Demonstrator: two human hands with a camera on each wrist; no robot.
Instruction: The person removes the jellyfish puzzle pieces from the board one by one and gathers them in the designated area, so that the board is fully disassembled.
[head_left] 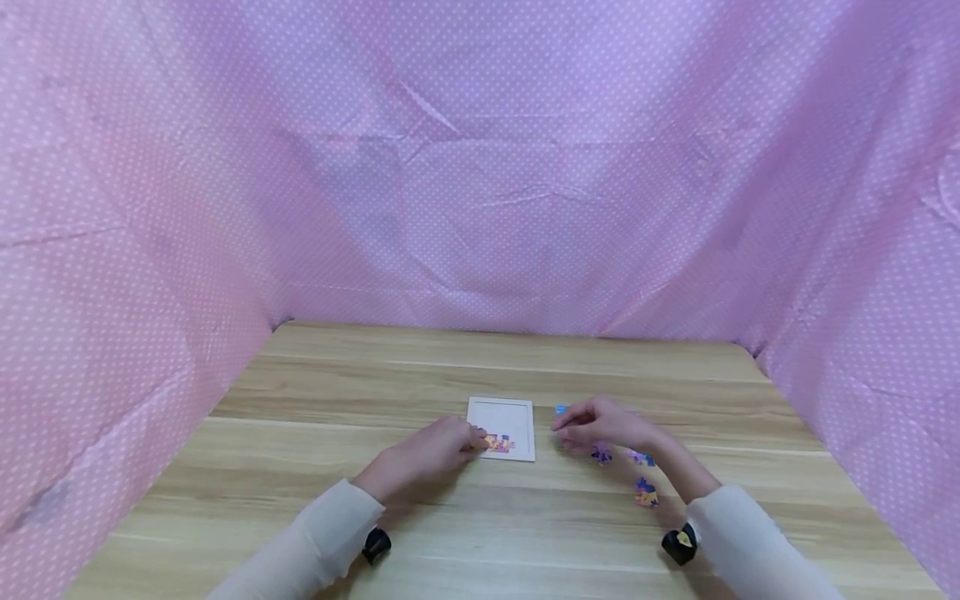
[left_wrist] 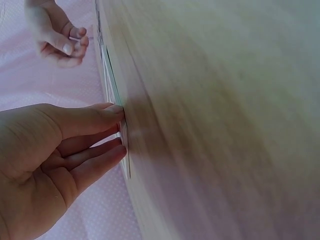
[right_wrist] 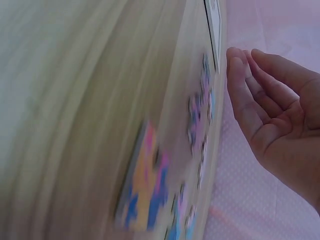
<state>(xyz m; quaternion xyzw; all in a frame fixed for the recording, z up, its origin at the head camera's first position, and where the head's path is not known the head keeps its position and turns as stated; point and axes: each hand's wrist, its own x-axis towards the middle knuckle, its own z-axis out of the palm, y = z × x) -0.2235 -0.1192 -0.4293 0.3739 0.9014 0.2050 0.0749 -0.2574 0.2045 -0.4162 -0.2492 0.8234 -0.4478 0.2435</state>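
Note:
A white puzzle tray (head_left: 501, 413) lies on the table, with a few joined jigsaw pieces (head_left: 501, 443) along its near side. My left hand (head_left: 441, 447) touches the tray's lower left corner with thumb and fingertips. In the left wrist view the thumb and fingers of the left hand (left_wrist: 60, 155) meet the tray's thin edge, slightly apart from each other. To the right of the tray, my right hand (head_left: 606, 423) hovers over loose pieces. Its fingers are loosely bent, and nothing shows between thumb and fingertips of the right hand (right_wrist: 280, 107) in the right wrist view.
Loose puzzle pieces lie right of the tray: a purple piece (head_left: 602, 453), an orange and blue piece (head_left: 647, 492) nearer me, and a blue one (head_left: 561, 409) beside the right fingertips. Pink dotted cloth (head_left: 480, 208) surrounds the wooden table (head_left: 360, 367) at the back and sides.

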